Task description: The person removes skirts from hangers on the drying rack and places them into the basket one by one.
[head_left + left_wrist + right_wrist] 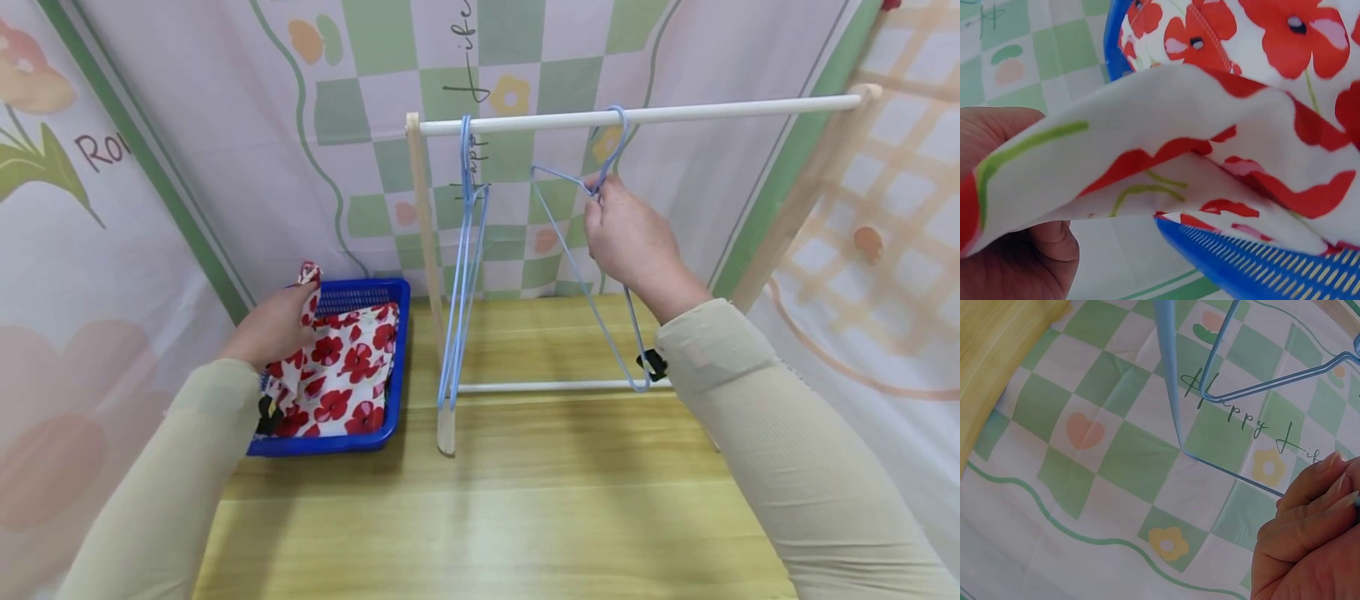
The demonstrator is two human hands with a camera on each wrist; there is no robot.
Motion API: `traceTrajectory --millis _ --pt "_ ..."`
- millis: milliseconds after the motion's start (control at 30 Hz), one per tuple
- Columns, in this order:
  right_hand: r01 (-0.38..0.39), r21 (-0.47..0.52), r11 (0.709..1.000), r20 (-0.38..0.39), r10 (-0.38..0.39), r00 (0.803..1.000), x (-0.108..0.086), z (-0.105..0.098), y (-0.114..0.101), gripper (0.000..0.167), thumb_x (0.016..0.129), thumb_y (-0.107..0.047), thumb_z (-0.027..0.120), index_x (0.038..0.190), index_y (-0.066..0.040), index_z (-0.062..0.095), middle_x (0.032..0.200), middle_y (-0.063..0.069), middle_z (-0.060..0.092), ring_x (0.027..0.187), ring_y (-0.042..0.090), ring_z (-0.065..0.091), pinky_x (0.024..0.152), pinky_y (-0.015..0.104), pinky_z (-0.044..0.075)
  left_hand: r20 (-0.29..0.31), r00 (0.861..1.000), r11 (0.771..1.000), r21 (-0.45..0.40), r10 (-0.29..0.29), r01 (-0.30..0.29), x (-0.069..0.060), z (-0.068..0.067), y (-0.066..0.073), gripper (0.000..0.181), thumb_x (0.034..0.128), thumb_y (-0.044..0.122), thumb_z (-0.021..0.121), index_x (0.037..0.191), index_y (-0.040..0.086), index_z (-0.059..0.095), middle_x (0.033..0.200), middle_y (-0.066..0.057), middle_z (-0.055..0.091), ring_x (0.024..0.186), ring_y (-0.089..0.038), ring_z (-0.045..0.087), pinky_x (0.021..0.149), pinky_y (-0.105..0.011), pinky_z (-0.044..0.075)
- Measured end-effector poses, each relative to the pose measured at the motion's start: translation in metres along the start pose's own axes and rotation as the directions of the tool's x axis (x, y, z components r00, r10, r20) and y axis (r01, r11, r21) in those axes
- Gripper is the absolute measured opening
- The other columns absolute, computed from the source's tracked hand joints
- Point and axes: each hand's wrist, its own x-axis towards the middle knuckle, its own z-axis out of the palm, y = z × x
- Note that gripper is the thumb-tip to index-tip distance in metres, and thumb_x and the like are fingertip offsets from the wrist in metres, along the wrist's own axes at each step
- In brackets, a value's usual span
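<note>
My left hand (276, 327) pinches a raised edge of a white cloth with red flowers (352, 367); the rest of it lies in a blue basket (403, 367). In the left wrist view the gripped cloth (1147, 125) stretches from the fingers in a fold toward the basket. My right hand (630, 229) grips a light blue hanger (573, 258) just below its hook, and the hook still loops over the white rail (720, 108). In the right wrist view the fingers (1310, 519) curl round the hanger's neck. Several more blue hangers (463, 275) hang together at the rail's left end.
The rack has wooden side posts (423, 217) and a lower white bar (540, 387). It stands on a wood-grain table (487, 517). Patterned curtains (375, 100) close off the back and both sides.
</note>
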Motion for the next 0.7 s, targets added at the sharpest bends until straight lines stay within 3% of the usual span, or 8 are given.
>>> traceTrajectory --millis 433,700 --pt "-0.003 0.003 1.0 0.012 0.003 1.0 0.0 -0.001 0.001 0.052 0.113 -0.034 0.021 0.16 -0.013 0.033 0.095 0.016 0.072 0.077 0.031 0.064 0.065 0.043 0.046 0.051 0.997 0.999 -0.011 -0.05 0.051 0.017 0.024 0.015 0.08 0.0989 0.009 0.066 0.165 0.003 0.022 0.167 -0.027 0.028 0.152 -0.049 0.029 0.12 -0.065 0.031" --pt "-0.011 0.002 1.0 0.013 0.011 1.0 0.0 0.0 0.0 0.053 0.113 -0.034 0.022 0.161 -0.014 0.032 0.094 0.015 0.072 0.077 0.031 0.065 0.065 0.043 0.046 0.076 0.997 0.999 -0.045 0.028 -0.025 0.025 0.04 0.016 0.081 0.0964 0.008 0.066 0.164 0.0 0.024 0.164 -0.028 0.033 0.149 -0.047 0.036 0.119 -0.064 0.033"
